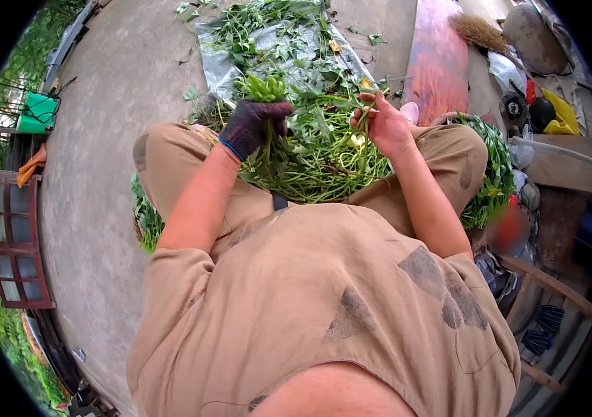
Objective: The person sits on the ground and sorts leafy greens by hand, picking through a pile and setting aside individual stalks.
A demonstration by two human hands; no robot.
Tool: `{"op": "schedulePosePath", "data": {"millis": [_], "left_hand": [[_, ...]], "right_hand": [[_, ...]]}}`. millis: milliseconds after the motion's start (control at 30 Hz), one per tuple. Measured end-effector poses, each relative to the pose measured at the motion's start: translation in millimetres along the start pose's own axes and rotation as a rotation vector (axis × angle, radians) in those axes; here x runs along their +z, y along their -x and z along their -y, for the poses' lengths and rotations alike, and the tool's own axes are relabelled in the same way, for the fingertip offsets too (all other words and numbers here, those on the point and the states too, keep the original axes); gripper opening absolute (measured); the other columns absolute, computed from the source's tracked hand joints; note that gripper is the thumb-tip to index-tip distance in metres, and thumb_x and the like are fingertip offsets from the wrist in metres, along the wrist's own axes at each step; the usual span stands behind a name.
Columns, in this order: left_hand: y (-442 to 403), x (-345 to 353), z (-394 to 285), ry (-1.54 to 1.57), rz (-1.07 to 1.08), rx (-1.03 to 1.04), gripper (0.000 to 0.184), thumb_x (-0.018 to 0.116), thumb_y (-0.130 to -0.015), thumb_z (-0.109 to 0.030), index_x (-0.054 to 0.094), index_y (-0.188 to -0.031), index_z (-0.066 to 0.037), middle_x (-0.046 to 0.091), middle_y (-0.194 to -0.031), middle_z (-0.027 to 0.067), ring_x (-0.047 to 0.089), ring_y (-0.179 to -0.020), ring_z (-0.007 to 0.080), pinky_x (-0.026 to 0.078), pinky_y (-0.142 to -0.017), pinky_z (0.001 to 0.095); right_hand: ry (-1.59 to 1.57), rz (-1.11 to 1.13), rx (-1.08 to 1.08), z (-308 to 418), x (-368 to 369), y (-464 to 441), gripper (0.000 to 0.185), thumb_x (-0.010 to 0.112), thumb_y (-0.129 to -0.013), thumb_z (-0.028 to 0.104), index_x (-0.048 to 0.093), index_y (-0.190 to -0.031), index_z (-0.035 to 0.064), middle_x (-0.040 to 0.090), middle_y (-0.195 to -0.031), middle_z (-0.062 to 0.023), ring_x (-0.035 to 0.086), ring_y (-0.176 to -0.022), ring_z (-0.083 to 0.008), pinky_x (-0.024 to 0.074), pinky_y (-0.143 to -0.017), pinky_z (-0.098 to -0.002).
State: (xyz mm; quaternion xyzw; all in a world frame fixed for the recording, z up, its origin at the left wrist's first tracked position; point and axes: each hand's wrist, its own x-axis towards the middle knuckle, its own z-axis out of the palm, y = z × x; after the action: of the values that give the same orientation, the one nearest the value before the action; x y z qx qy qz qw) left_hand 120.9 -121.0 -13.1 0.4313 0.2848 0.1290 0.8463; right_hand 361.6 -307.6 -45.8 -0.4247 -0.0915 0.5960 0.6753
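Observation:
A dark glove with a blue cuff covers my left hand [255,127], which is closed around a bunch of green stems [264,88]. The cut ends stick up above the fist and leaves hang below it. My bare right hand [386,125] pinches a thin green stem [365,119] between thumb and fingers, to the right of the bunch. Between my bent legs lies a heap of long green stems [317,170] and leaves. Beyond it, more leafy greens [261,28] are spread on a grey plastic sheet [218,66].
Leafy greens in a basket [494,167] stand beside my right knee, and more greens [146,215] are by my left knee. A reddish board [438,62] lies ahead right. A broom [480,33], bags and a wooden frame [560,288] line the right side. A green bin [36,112] is far left.

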Motion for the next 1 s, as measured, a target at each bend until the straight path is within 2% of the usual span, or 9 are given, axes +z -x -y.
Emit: {"op": "schedulePosePath", "data": {"millis": [233,400,500,533,633,667,800,900,1000], "left_hand": [[10.5,63.7,31.6,-0.176,0.009,-0.062,0.023,0.074,-0.072,-0.007,0.070,-0.095,-0.001,0.065,-0.073,0.0046,0.056,-0.053,0.0126,0.050,-0.053,0.0280],[5.9,67.8,40.7,-0.338,-0.025,-0.110,0.023,0.074,-0.072,-0.008,0.069,-0.092,0.001,0.064,-0.068,0.0073,0.057,-0.050,0.0147,0.049,-0.047,0.0285],[-3.0,53.8,47.3,-0.225,-0.066,-0.078,0.021,0.075,-0.072,-0.009,0.069,-0.089,0.003,0.064,-0.067,0.0074,0.057,-0.050,0.0160,0.050,-0.048,0.0284],[-1.3,55.1,43.8,-0.217,-0.109,-0.050,0.020,0.075,-0.072,-0.009,0.069,-0.086,0.003,0.064,-0.067,0.0073,0.056,-0.048,0.0166,0.047,-0.045,0.0279],[-10.0,44.6,42.3,-0.207,-0.250,0.014,0.017,0.075,-0.073,-0.009,0.070,-0.085,0.003,0.064,-0.066,0.0078,0.058,-0.050,0.0152,0.046,-0.047,0.0284],[-12.6,40.1,39.8,-0.196,-0.281,0.063,0.018,0.076,-0.073,-0.009,0.070,-0.085,0.002,0.065,-0.066,0.0079,0.058,-0.051,0.0147,0.048,-0.048,0.0282],[-26.8,15.7,33.3,-0.279,-0.447,0.249,0.019,0.077,-0.072,-0.009,0.070,-0.085,0.002,0.068,-0.074,0.0097,0.061,-0.058,0.0154,0.049,-0.054,0.0307],[-25.6,10.2,21.9,-0.658,-0.537,0.577,0.021,0.077,-0.073,-0.012,0.070,-0.087,0.002,0.071,-0.081,0.0100,0.064,-0.065,0.0183,0.049,-0.059,0.0353],[-22.1,7.8,9.7,-1.131,-0.534,0.814,0.026,0.075,-0.070,-0.009,0.067,-0.093,-0.001,0.068,-0.079,0.0158,0.065,-0.069,0.0298,0.049,-0.065,0.0371]], "right_hand": [[-0.088,0.089,-0.038,-7.0,32.9,5.4,0.049,0.051,-0.095,0.044,0.050,-0.122,0.0030,0.063,-0.097,-0.0125,0.063,-0.086,-0.0225,0.0491,-0.076,-0.0297],[-0.119,0.074,0.021,-14.4,39.1,1.1,0.041,0.053,-0.096,0.036,0.054,-0.118,0.0016,0.064,-0.094,-0.0081,0.063,-0.083,-0.0190,0.0468,-0.070,-0.0277],[0.000,0.090,-0.028,-12.4,28.3,-3.4,0.039,0.054,-0.095,0.035,0.058,-0.113,0.0014,0.064,-0.093,-0.0070,0.063,-0.082,-0.0184,0.0458,-0.070,-0.0275],[0.015,-0.017,-0.034,-9.9,28.9,-2.7,0.032,0.058,-0.093,0.031,0.062,-0.104,0.0017,0.064,-0.086,-0.0060,0.063,-0.070,-0.0175,0.0447,-0.061,-0.0250],[0.479,-0.231,0.029,5.9,21.6,-1.0,0.021,0.060,-0.092,0.022,0.063,-0.098,0.0021,0.062,-0.075,-0.0043,0.062,-0.066,-0.0148,0.0459,-0.055,-0.0231],[0.578,-0.230,-0.016,10.6,19.8,1.5,0.012,0.063,-0.088,0.014,0.063,-0.092,0.0025,0.061,-0.069,-0.0028,0.059,-0.056,-0.0130,0.0421,-0.045,-0.0223],[0.220,-0.419,-0.284,12.3,27.7,2.3,0.011,0.065,-0.085,0.006,0.061,-0.093,0.0010,0.056,-0.068,-0.0036,0.055,-0.051,-0.0147,0.0446,-0.045,-0.0261],[0.094,-0.493,-0.336,17.5,21.1,-2.5,0.012,0.063,-0.088,0.009,0.062,-0.096,0.0006,0.055,-0.068,-0.0014,0.052,-0.049,-0.0137,0.0465,-0.044,-0.0271],[0.211,-0.490,-0.393,17.1,39.3,-3.6,0.023,0.063,-0.089,0.017,0.063,-0.106,0.0019,0.053,-0.067,0.0003,0.051,-0.053,-0.0113,0.0449,-0.045,-0.0254]]}}
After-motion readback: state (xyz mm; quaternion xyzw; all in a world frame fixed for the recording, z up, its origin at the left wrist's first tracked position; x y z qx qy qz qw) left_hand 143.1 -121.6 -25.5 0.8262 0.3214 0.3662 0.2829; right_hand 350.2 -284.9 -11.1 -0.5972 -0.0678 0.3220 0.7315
